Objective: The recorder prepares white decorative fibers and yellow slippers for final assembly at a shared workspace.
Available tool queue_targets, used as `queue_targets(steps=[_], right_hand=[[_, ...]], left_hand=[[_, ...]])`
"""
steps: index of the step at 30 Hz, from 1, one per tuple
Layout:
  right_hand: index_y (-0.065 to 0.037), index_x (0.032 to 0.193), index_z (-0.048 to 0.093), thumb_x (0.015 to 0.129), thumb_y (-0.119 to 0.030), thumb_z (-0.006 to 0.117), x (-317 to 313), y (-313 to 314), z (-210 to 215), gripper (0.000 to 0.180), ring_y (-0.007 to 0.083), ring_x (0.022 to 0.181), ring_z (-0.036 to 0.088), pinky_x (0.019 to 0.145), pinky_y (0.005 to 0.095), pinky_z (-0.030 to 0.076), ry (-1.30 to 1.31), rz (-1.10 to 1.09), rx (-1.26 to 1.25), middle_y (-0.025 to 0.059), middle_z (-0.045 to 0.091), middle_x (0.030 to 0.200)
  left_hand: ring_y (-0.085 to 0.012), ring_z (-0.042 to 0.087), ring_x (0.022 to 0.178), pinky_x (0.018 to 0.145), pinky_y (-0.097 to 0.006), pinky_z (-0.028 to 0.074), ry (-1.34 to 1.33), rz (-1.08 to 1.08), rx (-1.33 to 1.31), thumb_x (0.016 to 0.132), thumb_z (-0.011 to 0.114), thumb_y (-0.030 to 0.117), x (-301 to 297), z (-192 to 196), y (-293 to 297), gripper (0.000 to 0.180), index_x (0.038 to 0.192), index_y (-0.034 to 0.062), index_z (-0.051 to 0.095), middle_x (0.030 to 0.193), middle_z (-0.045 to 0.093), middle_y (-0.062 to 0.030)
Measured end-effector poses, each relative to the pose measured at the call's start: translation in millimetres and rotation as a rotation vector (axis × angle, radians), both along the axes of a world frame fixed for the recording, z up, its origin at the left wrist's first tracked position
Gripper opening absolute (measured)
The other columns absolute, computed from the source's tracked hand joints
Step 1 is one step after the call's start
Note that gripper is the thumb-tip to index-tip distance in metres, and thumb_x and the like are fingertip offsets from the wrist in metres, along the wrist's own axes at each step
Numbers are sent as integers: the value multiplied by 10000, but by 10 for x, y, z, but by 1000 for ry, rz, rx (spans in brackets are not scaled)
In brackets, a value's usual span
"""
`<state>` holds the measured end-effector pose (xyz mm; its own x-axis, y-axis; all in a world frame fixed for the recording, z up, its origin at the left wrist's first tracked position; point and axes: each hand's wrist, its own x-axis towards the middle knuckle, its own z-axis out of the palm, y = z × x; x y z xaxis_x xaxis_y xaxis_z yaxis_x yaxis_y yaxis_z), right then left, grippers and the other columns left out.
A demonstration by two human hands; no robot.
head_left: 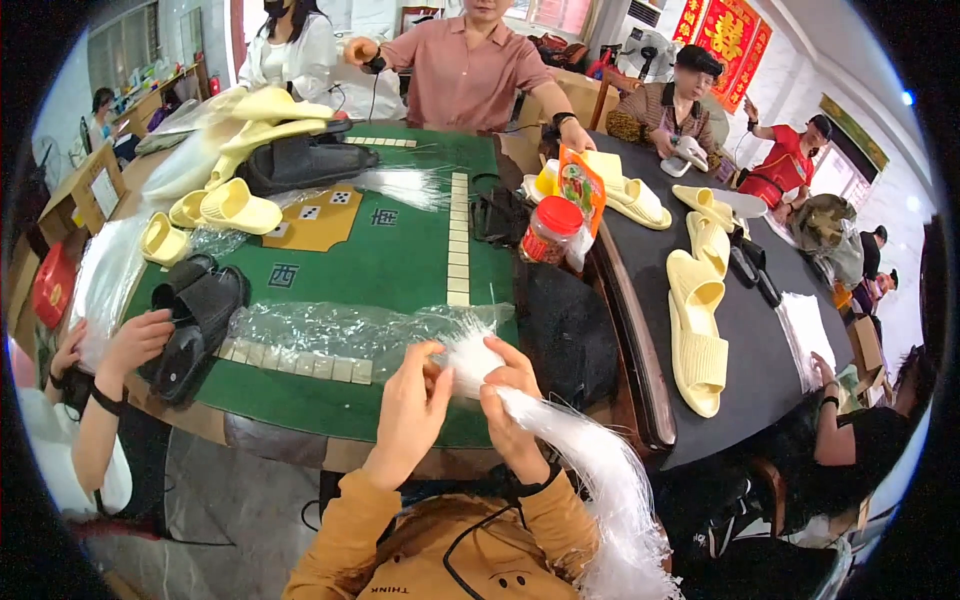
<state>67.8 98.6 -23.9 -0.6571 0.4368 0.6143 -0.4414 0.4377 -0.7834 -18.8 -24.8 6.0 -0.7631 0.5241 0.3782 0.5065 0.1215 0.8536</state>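
Just beyond the table's near edge, both my hands are on a bundle of thin white plastic strands (590, 440). My right hand (515, 410) is closed round it, with the long loose part draping over my right forearm and down at the lower right. My left hand (412, 405) has its thumb and fingers curled at the bundle's frayed upper end, by the right fingertips. Past my fingers, a crumpled clear plastic bag (345, 328) lies on the green mahjong table (400, 265), partly over a row of pale tiles (300, 362).
Cream slippers (690, 330) stand on the black table (755, 370) at right. A red-lidded jar (550, 230) sits between the tables. At left, a co-worker's hand (138, 340) touches black sandals (195, 320). More cream slippers (240, 207) lie farther back; several people surround the tables.
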Motion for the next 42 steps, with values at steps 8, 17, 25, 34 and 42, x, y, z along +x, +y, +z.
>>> queue_targets(steps=[8, 17, 25, 34, 42], right_hand=[[-24, 952, 597, 899, -139, 631, -20, 88, -48, 131, 372, 1301, 439, 1083, 459, 332, 119, 78, 35, 223, 517, 1308], [-84, 857, 600, 793, -59, 703, -268, 80, -351, 124, 390, 1321, 436, 1071, 470, 386, 285, 92, 227, 196, 553, 1304], [-35, 969, 578, 906, -84, 603, -130, 42, -263, 83, 414, 1373, 343, 1095, 524, 306, 243, 128, 34, 224, 482, 1356], [-39, 991, 559, 923, -83, 574, -124, 60, -196, 82, 413, 1365, 359, 1093, 513, 315, 211, 120, -14, 216, 481, 1362], [-37, 979, 566, 862, -7, 614, -117, -6, -196, 131, 435, 1342, 389, 1084, 516, 334, 253, 86, 120, 228, 522, 1313]], left_hand=[[-252, 606, 596, 551, -354, 468, -25, 9, -24, 891, 616, 113, -35, 20, 36, 244, 1105, 32, 529, 694, 598, -121], [-327, 602, 660, 576, -422, 432, 339, 199, -140, 860, 575, 62, -227, -60, 57, 51, 879, 22, 548, 734, 589, -163], [-184, 537, 714, 641, -305, 447, 2, 141, -44, 915, 536, 10, -352, -279, -136, 35, 922, -25, 539, 818, 551, -100], [-98, 548, 771, 674, -240, 492, -532, 8, 306, 914, 516, -5, -220, -71, -171, 86, 994, 17, 541, 894, 534, -23], [-84, 445, 750, 662, -227, 381, -299, 32, 171, 905, 563, 60, -227, -373, -45, 72, 911, 33, 496, 846, 471, -4]])
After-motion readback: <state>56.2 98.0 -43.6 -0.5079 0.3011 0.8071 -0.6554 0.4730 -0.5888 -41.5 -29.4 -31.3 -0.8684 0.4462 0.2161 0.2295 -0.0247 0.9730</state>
